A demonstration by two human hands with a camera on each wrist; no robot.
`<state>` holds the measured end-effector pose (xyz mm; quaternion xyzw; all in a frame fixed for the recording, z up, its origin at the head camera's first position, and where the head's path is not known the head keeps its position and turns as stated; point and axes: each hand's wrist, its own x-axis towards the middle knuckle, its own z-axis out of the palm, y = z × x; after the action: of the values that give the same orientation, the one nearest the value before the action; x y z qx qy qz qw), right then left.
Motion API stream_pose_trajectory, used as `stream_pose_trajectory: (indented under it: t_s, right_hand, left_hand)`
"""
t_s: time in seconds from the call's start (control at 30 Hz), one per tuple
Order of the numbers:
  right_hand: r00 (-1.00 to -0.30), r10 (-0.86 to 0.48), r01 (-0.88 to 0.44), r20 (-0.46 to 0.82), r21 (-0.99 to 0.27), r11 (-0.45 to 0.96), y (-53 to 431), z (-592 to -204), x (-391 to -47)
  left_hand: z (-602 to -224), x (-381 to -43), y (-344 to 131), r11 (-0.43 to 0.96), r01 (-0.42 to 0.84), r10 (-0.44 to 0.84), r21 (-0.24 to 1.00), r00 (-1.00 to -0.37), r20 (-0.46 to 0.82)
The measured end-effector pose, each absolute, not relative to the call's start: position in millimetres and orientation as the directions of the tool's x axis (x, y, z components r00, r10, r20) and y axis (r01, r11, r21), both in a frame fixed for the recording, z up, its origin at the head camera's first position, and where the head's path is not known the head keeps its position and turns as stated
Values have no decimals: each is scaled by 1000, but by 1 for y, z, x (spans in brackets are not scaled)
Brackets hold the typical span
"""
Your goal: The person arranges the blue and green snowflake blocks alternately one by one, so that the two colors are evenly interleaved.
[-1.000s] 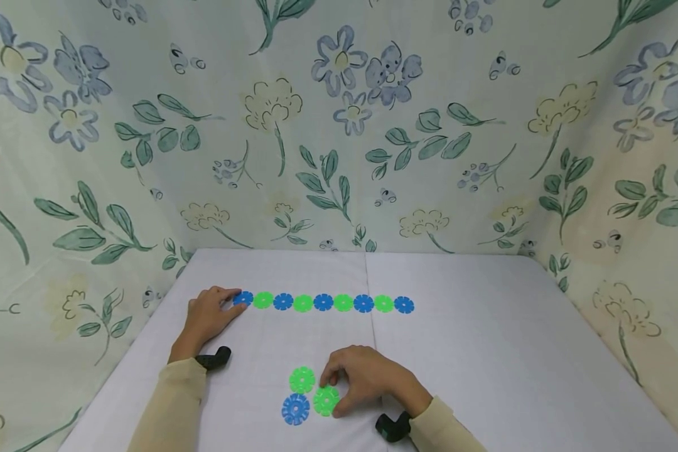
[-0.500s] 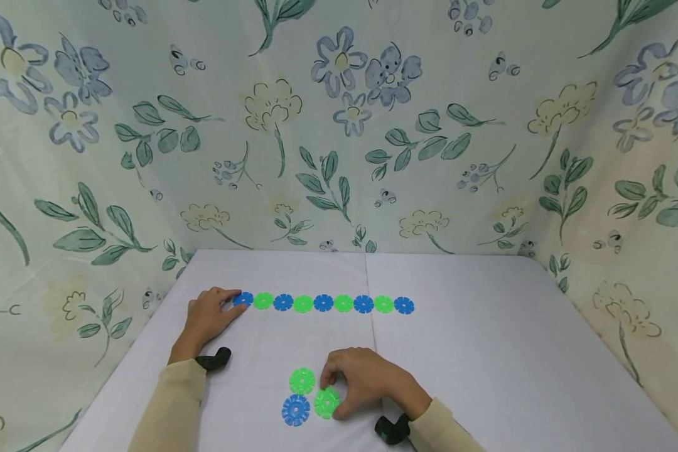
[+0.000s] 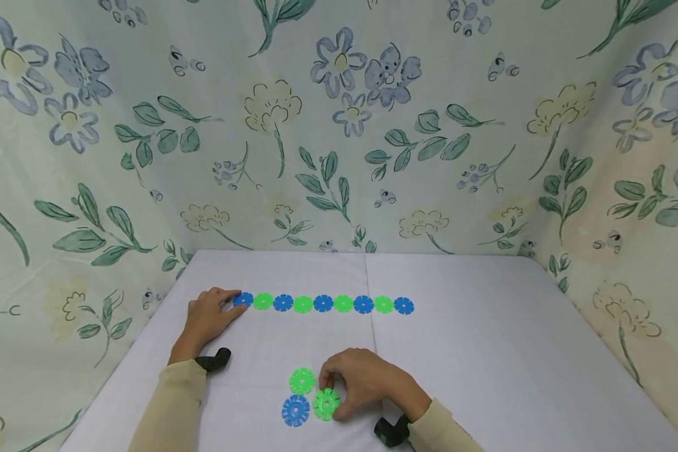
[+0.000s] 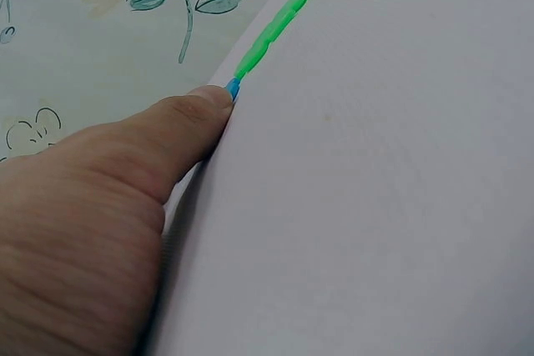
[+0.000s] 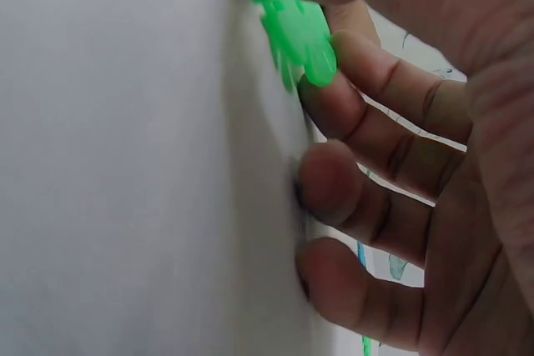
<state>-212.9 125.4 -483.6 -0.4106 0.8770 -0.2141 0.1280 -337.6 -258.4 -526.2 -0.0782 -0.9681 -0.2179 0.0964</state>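
A row of notched plastic discs, alternating blue and green, runs across the white table in the head view. My left hand (image 3: 206,317) pinches the blue disc (image 3: 243,300) at the row's left end between thumb and fingers. In the left wrist view the thumb covers most of that blue disc (image 4: 233,87). Closer to me, my right hand (image 3: 364,380) holds a green disc (image 3: 326,405) by its edge, thumb on the near side and fingertips on the far side. The right wrist view shows this green disc (image 5: 300,35) tilted off the tabletop.
Left of the right hand lie a loose green disc (image 3: 302,381) and a loose blue disc (image 3: 295,410), close together. The row ends on the right with a blue disc (image 3: 403,306). Flowered cloth (image 3: 339,157) hangs behind and along both sides of the white table (image 3: 486,351).
The green disc in my right hand has tipped slightly, and that hand has shifted a little toward me. My left hand and the row stay where they were.
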Motion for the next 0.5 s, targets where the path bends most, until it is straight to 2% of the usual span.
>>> stream_pose_trajectory:
  t_s: [0.27,0.5]
  right_hand:
    - [-619,-783,-680,-57,-460,571,125,-483,-212]
    - [-590,-807,-738,-6,-400,543,125,-485,-212]
  left_hand:
    - [-526,-337,-258,893,193,109,406,-969,221]
    - [-525,-336,-257,895,198,112,399,-967,228]
